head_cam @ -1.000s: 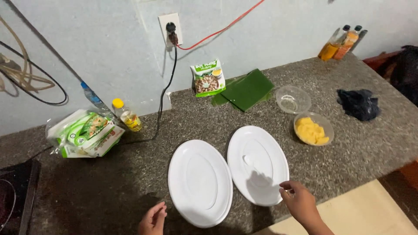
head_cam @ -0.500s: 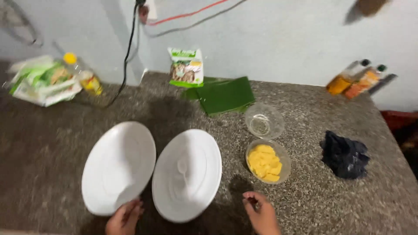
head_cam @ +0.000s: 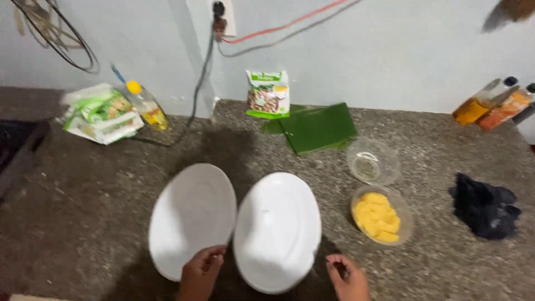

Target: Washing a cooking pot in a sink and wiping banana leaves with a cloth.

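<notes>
Left hand [head_cam: 199, 272]: fingers curled loosely, resting at the near edge of the left oval plate [head_cam: 192, 218] and touching its rim; it grips nothing.
Right hand [head_cam: 348, 277]: released, fingers slightly bent on the worktop [head_cam: 83, 223] just right of the right oval plate [head_cam: 277, 229]; whether it touches the rim I cannot tell.
Plates: two white oval plates lie side by side, edges touching, at the near middle of the speckled stone worktop, both bare.
Bowl of yellow pieces [head_cam: 382, 215]: clear round bowl just right of the right plate.
Empty clear bowl [head_cam: 372, 161]: directly behind the yellow one.
Dark cloth [head_cam: 485, 205]: bunched up, well to the right.
Folded banana leaf [head_cam: 317, 127]: flat near the wall, beside an upright snack packet [head_cam: 268, 93].
Far left: green-and-white packets [head_cam: 100, 113] and a tilted yellow-capped bottle [head_cam: 144, 104].
Far right: two sauce bottles [head_cam: 493, 104] leaning against the wall.
</notes>
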